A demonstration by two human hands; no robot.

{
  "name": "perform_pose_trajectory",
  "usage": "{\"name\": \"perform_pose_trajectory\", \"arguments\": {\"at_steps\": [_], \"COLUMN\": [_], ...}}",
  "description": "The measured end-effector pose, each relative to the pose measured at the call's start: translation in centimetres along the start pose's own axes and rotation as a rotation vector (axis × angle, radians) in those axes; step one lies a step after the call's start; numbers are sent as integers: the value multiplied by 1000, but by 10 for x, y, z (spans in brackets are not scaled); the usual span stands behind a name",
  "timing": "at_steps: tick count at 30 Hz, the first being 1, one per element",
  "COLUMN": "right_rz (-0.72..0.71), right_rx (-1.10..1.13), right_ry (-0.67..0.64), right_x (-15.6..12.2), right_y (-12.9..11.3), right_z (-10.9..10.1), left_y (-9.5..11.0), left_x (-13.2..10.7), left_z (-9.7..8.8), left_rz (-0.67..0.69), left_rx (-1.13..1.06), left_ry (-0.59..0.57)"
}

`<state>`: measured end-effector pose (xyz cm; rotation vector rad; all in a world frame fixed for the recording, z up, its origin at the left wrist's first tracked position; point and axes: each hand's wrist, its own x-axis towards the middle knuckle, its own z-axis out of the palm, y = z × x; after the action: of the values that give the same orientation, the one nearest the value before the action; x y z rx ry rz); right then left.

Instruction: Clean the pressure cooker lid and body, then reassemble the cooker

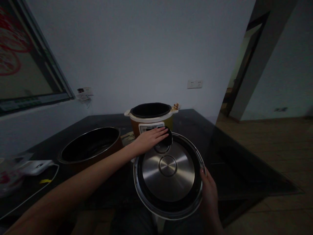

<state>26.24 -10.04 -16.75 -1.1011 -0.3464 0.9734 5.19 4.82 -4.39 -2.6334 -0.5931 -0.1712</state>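
A round pressure-cooker lid (pixel 168 189) is held tilted in front of me, its steel inner face and dark sealing ring turned towards me. My right hand (pixel 209 189) grips the rim on the right, thumb over the edge. At the top of the lid, my left hand (pixel 151 138) has its fingers together over a black cloth-like piece (pixel 168 136), pressing it near the rim. Whether that piece is a cloth or a pad is hard to tell. Right behind the lid stands an electric pressure cooker (pixel 134 125), uncovered, with a dark interior and its panel partly hidden by my left hand.
A wide dark pot (pixel 117 145) stands on the left of the black table (pixel 195 125). Farther left lie a white power strip (pixel 36 167) with a cord and a plastic bag (pixel 9 179). A wall with a socket (pixel 195 84) rises behind the table.
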Motion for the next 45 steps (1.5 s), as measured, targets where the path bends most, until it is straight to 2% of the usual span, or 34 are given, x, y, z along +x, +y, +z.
{"name": "perform_pose_trajectory", "arguments": {"at_steps": [9, 13, 18, 21, 29, 33, 39, 45], "right_rz": [11, 2, -18, -26, 16, 22, 6, -26], "right_rx": [23, 3, -24, -3, 78, 71, 53, 39], "right_ry": [-19, -11, 20, -12, -9, -14, -2, 8], "right_x": [-4, -2, -3, -4, 3, 3, 3, 5], "right_y": [-3, -2, -3, -5, 4, 4, 4, 7], "right_z": [1, 0, 1, 3, 1, 0, 0, 0], "left_y": [11, 14, 10, 10, 28, 35, 43, 68], "left_x": [-36, -33, -5, 16, 62, 68, 65, 56], "left_z": [5, 6, 2, 5, 20, 21, 11, 18], "left_rz": [-206, -242, -120, -58, 143, 255, 382, 511], "left_rx": [-3, 44, 84, 81, -5, -46, -59, -77], "left_ry": [45, 35, 37, 52, 31, 52, -13, 14]}}
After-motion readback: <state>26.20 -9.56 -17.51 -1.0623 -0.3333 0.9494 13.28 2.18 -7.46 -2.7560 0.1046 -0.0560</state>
